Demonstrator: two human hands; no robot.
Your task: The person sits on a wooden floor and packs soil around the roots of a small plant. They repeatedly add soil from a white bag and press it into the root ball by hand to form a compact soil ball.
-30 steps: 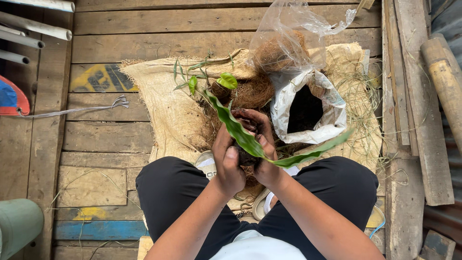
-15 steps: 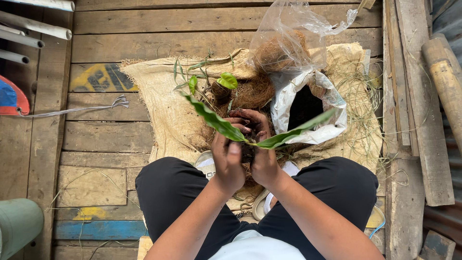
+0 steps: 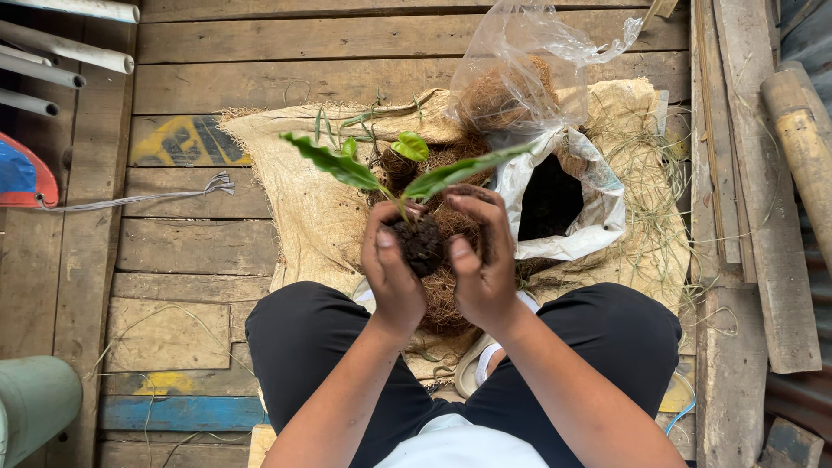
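I hold one small plant up in front of me. My left hand and my right hand are pressed together around its dark root ball, one on each side, with the fingers curled tight on it. The two long green leaves stick up and out above my fingers.

I think the job is partly done. The roots are packed into a round ball of soil, but I see no brown fibre wrapped around it yet. A loose clump of fibre lies just under my hands, so the wrapping looks like what is left.

Now I count. One plant is in my hands. One more small plant with a light green leaf sits just past my fingers. One white sack stands open beside my right hand. One clear bag of fibre is farther out past it. One cloth mat lies under it all. Three white pipes lie far off past my left hand.
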